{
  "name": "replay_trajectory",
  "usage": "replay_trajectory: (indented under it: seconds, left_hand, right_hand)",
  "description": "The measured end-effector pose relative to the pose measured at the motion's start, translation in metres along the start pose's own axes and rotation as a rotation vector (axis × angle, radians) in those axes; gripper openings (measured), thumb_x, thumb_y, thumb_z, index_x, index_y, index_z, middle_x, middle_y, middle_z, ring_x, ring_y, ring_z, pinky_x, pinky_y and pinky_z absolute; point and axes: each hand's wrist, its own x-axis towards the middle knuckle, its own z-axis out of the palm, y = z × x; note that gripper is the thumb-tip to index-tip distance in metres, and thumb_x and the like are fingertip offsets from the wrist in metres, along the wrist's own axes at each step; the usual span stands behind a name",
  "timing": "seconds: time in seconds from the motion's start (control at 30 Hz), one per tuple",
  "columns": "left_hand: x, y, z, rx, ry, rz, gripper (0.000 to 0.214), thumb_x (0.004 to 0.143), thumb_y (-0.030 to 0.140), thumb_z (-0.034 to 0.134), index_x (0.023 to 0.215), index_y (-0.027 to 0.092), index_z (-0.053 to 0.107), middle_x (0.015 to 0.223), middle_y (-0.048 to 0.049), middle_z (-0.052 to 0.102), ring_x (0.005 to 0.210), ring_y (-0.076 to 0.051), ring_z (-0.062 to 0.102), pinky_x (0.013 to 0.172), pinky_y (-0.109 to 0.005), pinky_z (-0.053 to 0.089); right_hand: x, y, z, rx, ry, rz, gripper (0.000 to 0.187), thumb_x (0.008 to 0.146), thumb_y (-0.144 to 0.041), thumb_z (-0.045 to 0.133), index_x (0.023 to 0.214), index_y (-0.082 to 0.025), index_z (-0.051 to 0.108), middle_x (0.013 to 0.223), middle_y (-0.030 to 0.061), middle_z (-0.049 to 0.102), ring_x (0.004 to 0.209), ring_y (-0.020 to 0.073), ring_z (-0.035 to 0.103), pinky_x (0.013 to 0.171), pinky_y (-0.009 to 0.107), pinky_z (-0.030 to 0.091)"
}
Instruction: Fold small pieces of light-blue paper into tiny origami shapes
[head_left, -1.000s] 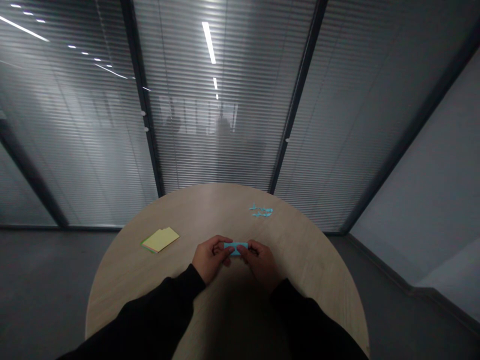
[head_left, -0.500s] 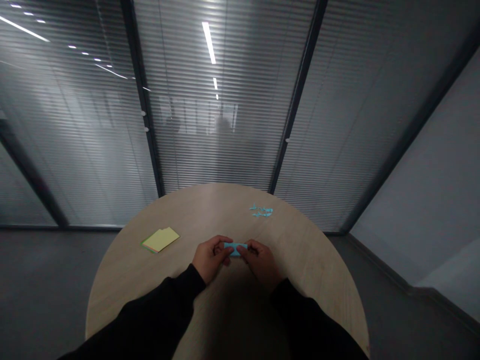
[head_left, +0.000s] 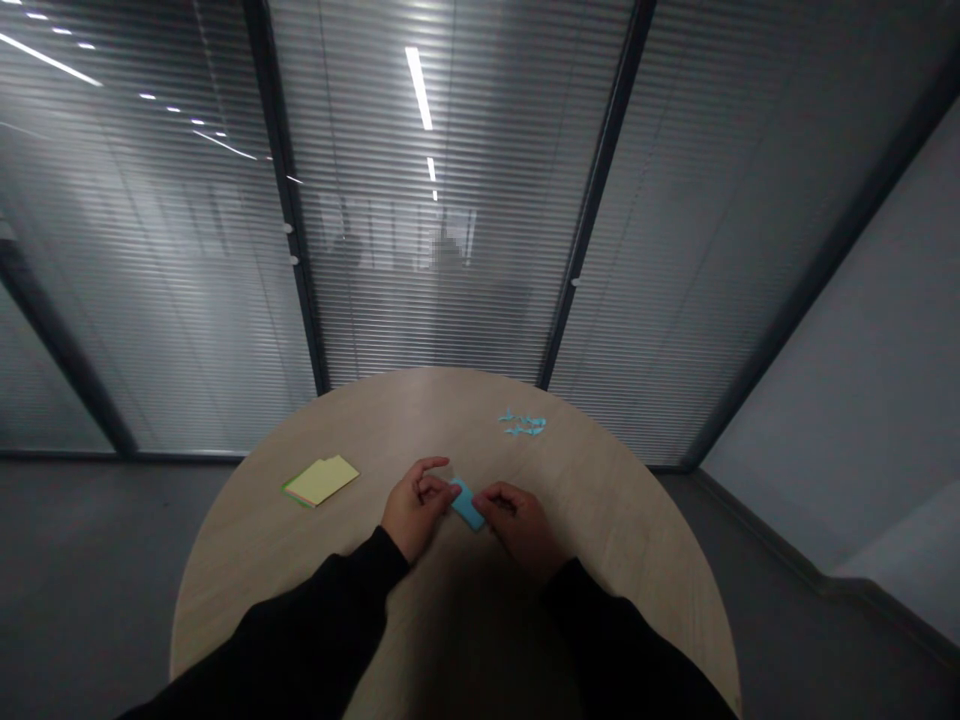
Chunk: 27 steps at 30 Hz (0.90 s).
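Note:
A small folded strip of blue paper [head_left: 468, 505] is tilted between my two hands, just above or on the table. My left hand [head_left: 417, 505] pinches its upper left corner with thumb and a bent finger, while the index finger stretches away from it. On the other side, my right hand [head_left: 519, 518] has thumb and index finger closed on the strip's right edge. Beyond my hands lie several small folded blue paper pieces [head_left: 529, 424]; their exact shape is too small to make out.
Yellow paper sheets [head_left: 330, 480], with green and orange edges beneath, lie on the left of the round wooden table [head_left: 255, 560]. Behind the table stands a glass partition with blinds [head_left: 435, 330]. A pale wall [head_left: 862, 400] rises on the right.
The blue paper strip has turned from level to slanting, its right end lower. My left index finger has lifted off it and straightened. The other papers have stayed in place.

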Motion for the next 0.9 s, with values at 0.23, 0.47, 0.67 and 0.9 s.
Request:
replay_trajectory:
  seconds: [0.23, 0.47, 0.67, 0.9]
  left_hand:
    - [-0.006, -0.006, 0.013, -0.228, -0.025, -0.192, 0.044, 0.064, 0.049, 0.083, 0.082, 0.014, 0.062, 0.068, -0.0015, 0.068, 0.06, -0.013, 0.064, 0.064, -0.025, 0.05]
    - [-0.004, -0.006, 0.009, -0.074, -0.036, -0.124, 0.045, 0.062, 0.055, 0.082, 0.075, 0.016, 0.064, 0.064, -0.0014, 0.068, 0.057, -0.014, 0.063, 0.061, -0.027, 0.049]
    - [-0.006, -0.01, 0.01, 0.037, -0.118, -0.08, 0.038, 0.068, 0.05, 0.079, 0.074, 0.016, 0.064, 0.061, 0.0007, 0.064, 0.055, -0.013, 0.058, 0.056, -0.025, 0.044]
    - [-0.009, -0.007, 0.011, 0.005, -0.187, -0.129, 0.039, 0.072, 0.053, 0.075, 0.077, 0.016, 0.065, 0.063, -0.0004, 0.065, 0.057, -0.013, 0.058, 0.056, -0.025, 0.042]
  right_hand:
    - [-0.001, 0.001, 0.008, 0.078, 0.092, -0.002, 0.03, 0.083, -0.047, 0.065, 0.076, -0.018, 0.068, 0.064, 0.0, 0.06, 0.06, 0.0155, 0.053, 0.056, 0.026, 0.041]
    - [-0.002, 0.002, 0.008, 0.049, 0.045, -0.052, 0.027, 0.083, -0.044, 0.064, 0.078, -0.018, 0.067, 0.074, 0.0028, 0.067, 0.068, 0.0173, 0.06, 0.063, 0.027, 0.047]
    - [-0.001, 0.002, 0.006, 0.085, 0.062, -0.028, 0.028, 0.082, -0.045, 0.066, 0.083, -0.017, 0.069, 0.079, 0.005, 0.069, 0.072, 0.0184, 0.062, 0.065, 0.028, 0.049]
    - [-0.001, 0.0, 0.006, 0.188, 0.077, 0.061, 0.029, 0.078, -0.046, 0.069, 0.083, -0.017, 0.07, 0.071, 0.0027, 0.065, 0.064, 0.0166, 0.057, 0.059, 0.028, 0.047]
